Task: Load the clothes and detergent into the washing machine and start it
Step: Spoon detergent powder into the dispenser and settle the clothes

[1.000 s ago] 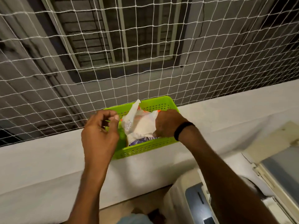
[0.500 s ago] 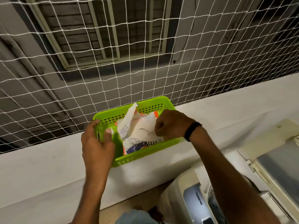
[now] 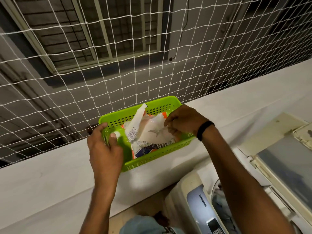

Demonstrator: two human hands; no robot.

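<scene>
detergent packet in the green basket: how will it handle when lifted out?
Likely floppy: the detergent packet is creased, its torn top flap bent upward. Probably slippery, since the film looks glossy. The right hand pinches only its upper edge, so the lower part may sag; the left hand steadies the green basket.

Basket point(image 3: 152, 159) is lime green with a grid of small rectangular perforations; the detergent packet point(image 3: 148, 132) in it is white with orange edges, a dark blue patch, black print and a barcode. Netting point(image 3: 118, 78) is white cord in a square mesh, ledge point(image 3: 50, 179) plain white. Wristband point(image 3: 204, 130) is black; washing machine point(image 3: 199, 205) is cream with a pale blue-grey panel carrying dark lettering.
</scene>
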